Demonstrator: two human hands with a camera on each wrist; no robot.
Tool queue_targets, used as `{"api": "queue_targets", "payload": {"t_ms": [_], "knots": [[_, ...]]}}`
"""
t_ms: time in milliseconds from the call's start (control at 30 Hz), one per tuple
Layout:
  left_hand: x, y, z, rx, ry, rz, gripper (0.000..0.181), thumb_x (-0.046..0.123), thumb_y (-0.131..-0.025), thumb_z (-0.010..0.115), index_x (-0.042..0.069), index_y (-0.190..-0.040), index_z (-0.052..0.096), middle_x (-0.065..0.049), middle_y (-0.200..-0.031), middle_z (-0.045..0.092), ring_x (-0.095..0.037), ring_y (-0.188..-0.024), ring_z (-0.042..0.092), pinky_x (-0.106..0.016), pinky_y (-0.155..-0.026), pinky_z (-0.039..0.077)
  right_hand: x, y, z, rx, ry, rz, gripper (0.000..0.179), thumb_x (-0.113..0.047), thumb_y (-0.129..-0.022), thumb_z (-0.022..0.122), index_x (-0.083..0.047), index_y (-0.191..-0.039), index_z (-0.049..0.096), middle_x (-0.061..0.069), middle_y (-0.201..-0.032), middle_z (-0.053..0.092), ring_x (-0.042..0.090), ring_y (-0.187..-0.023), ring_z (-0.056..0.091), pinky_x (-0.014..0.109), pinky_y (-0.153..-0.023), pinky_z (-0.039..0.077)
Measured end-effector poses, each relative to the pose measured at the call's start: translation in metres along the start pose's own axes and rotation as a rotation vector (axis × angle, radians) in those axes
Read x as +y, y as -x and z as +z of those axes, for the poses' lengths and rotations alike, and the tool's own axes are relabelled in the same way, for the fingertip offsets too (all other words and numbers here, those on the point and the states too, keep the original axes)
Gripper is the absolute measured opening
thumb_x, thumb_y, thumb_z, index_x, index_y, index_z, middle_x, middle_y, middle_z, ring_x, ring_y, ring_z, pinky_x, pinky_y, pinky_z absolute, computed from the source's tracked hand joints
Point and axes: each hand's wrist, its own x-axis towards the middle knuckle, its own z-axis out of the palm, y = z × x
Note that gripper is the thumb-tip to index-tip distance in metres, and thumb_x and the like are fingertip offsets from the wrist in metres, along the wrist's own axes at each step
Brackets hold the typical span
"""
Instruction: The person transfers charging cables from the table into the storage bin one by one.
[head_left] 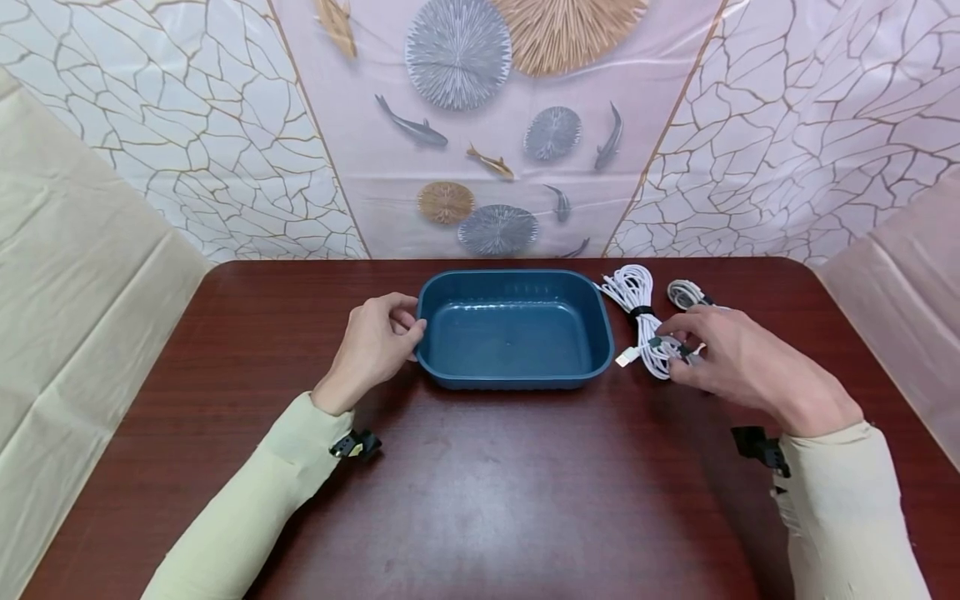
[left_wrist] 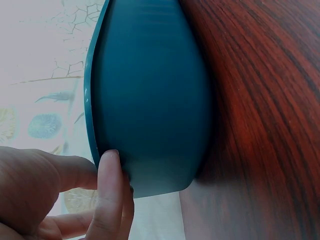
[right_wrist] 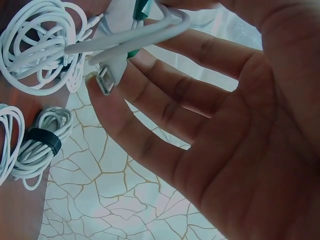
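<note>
A blue plastic basin (head_left: 510, 379) stands on the table. My left hand (head_left: 378, 337) pinches its rim at the left end, with fingertips (left_wrist: 109, 167) against the outer wall in the left wrist view. At the right, my right hand (head_left: 738, 362) holds a white USB cable (right_wrist: 135, 37) between thumb and curled fingers. A green tie (right_wrist: 142, 10) wraps that cable, and its metal plug (right_wrist: 106, 80) points out past the fingertips. Close by lies a long white cable bundle (head_left: 632, 287) with a black strap, partly hidden behind the hand.
Behind the right hand lies a smaller greyish cable coil (head_left: 684, 293) with a dark strap. The brown table (head_left: 480, 475) ends against a patterned backdrop (head_left: 525, 183) right behind the basin. Pale cloth (head_left: 67, 275) hangs along the left side.
</note>
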Motion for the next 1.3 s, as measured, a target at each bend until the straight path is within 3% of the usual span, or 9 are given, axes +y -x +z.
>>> {"api": "queue_targets", "payload": {"t_ms": [533,1100,1300], "knots": [[-0.001,0.0,0.0,0.002,0.002,0.004,0.037,0.008,-0.096,0.066,-0.004,-0.131,0.062,-0.016,-0.092,0.07,-0.017,-0.068,0.073,-0.027,-0.057,0.064,-0.007,-0.004,-0.004,0.004,-0.029,0.009,0.041,-0.013,-0.087,0.064,-0.002,-0.127,0.068,0.014,-0.122,0.07,0.024,-0.102,0.065,0.046,-0.091,0.055],[0.0,0.0,0.0,-0.002,0.005,0.012,0.037,0.008,-0.096,0.066,-0.004,-0.131,0.062,-0.017,-0.092,0.07,-0.017,-0.068,0.073,-0.028,-0.057,0.064,-0.01,-0.009,-0.005,0.035,0.003,-0.029,0.043,-0.013,-0.086,0.066,0.001,-0.126,0.068,0.016,-0.119,0.07,0.027,-0.099,0.063,0.047,-0.088,0.055],[0.0,0.0,0.0,-0.001,0.005,0.01,0.037,0.009,-0.097,0.066,-0.004,-0.131,0.063,-0.017,-0.092,0.07,-0.017,-0.068,0.073,-0.028,-0.057,0.064,-0.013,-0.01,-0.005,0.066,0.011,-0.051,0.037,-0.014,-0.086,0.067,-0.004,-0.122,0.071,0.011,-0.111,0.068,0.022,-0.093,0.06,0.04,-0.08,0.054]]}}
